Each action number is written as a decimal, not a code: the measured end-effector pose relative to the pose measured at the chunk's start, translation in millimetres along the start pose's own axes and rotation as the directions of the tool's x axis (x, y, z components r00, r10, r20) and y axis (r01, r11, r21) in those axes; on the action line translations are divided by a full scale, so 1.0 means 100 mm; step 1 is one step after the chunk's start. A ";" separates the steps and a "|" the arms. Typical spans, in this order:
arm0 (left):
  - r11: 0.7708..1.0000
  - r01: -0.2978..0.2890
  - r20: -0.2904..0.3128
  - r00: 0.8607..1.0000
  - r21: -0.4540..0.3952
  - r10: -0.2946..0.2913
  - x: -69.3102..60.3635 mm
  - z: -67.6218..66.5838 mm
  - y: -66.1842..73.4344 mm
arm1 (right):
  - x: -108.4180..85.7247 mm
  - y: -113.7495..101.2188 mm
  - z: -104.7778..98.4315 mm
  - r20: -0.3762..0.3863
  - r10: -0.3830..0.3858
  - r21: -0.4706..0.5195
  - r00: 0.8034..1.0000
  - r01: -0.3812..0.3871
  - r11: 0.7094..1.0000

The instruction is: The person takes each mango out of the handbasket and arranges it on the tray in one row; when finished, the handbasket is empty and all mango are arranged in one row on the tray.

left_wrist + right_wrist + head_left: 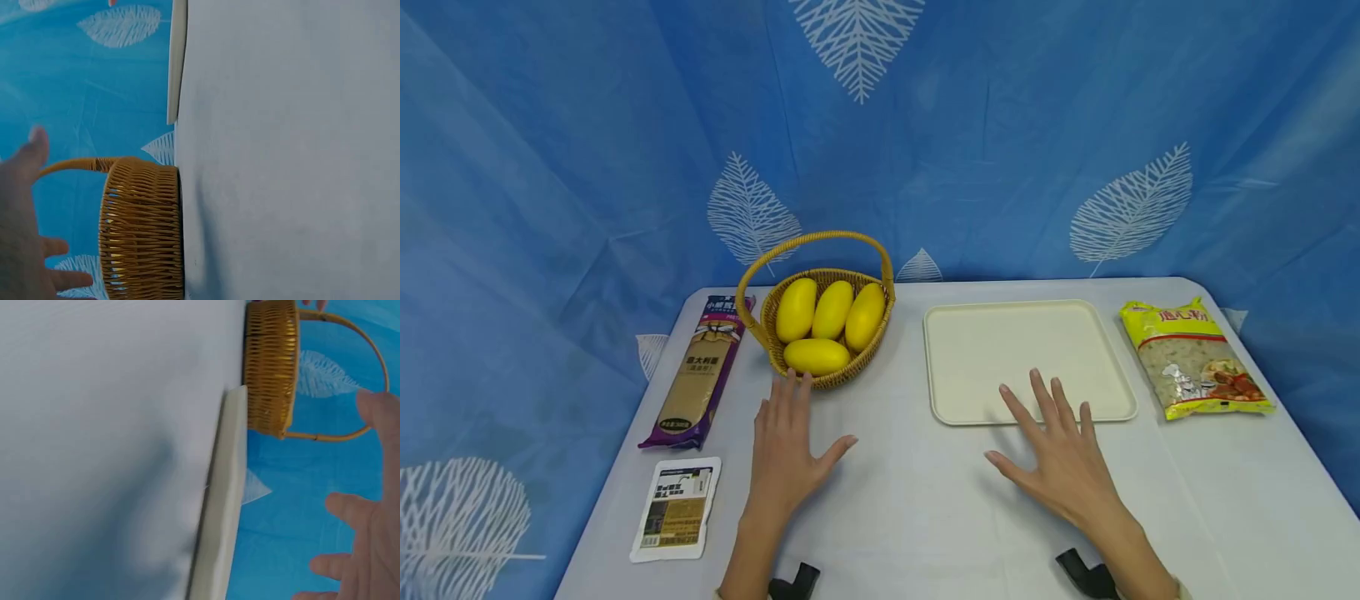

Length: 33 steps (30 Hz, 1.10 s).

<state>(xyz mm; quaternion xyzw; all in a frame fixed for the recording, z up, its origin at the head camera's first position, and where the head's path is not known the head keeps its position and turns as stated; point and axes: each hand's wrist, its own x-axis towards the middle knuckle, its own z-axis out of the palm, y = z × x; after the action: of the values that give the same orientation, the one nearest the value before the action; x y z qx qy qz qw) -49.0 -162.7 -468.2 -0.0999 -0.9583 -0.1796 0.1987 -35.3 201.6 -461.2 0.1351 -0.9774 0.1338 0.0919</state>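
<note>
My left hand is above the table with its fingers stretched forward and the thumb spread, holding nothing. Its fingertips are nearest the front of a wicker basket with a tall handle. Several yellow mangoes fill that basket. Over the near edge of a cream tray is my right hand, fingers spread, grasping nothing. The left wrist view shows the basket's woven side beyond the left hand. In the right wrist view, the tray's side appears beside the right hand.
Left of the basket lies a purple pasta packet, with a small white-edged pouch nearer me. A yellow food bag lies right of the tray. Behind the white table hangs a blue leaf-print curtain.
</note>
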 end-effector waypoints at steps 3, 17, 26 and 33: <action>0.995 0.063 -0.061 0.996 -0.077 -0.068 0.08 0.03 -0.07 | 0.08 -0.05 -0.03 -0.014 -0.038 0.026 0.999 0.038 0.999; 0.661 0.442 0.139 0.878 -0.607 -0.459 0.40 0.28 -0.24 | 0.63 -0.41 -0.05 -0.017 -0.305 0.115 0.952 0.305 0.945; 0.518 0.385 0.126 0.876 -0.764 -0.465 0.42 0.17 -0.11 | 1.02 -0.62 0.09 0.032 -0.448 0.268 0.894 0.424 0.865; 0.546 0.328 0.070 0.896 -0.771 -0.439 0.39 0.18 -0.12 | 1.35 -0.86 0.16 0.012 -0.507 0.387 0.862 0.463 0.797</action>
<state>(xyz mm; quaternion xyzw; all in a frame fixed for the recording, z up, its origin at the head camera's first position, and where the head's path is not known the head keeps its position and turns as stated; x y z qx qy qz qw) -93.3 -162.2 -471.5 0.0497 -0.7731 -0.6128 0.1558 -140.9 85.0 -426.5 0.4033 -0.8702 0.2801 0.0394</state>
